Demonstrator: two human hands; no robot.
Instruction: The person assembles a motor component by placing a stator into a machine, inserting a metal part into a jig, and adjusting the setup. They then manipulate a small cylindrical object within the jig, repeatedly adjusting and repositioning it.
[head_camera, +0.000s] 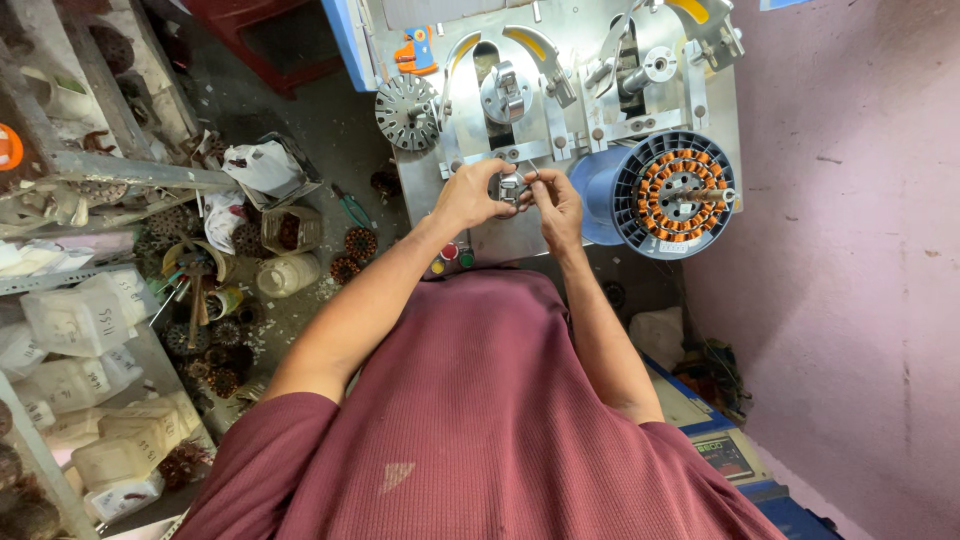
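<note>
While the small metal part (512, 187) sits pinched between both sets of fingertips at the near edge of the machine's steel plate (610, 60), I read this as a fitting step. My left hand (470, 193) and right hand (556, 205) close on it; seating it calls for fine alignment. The wound stator (672, 192) stands just right.

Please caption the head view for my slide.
Both hands, left hand and right hand, grip a small grey metal part at a winding machine.
</note>
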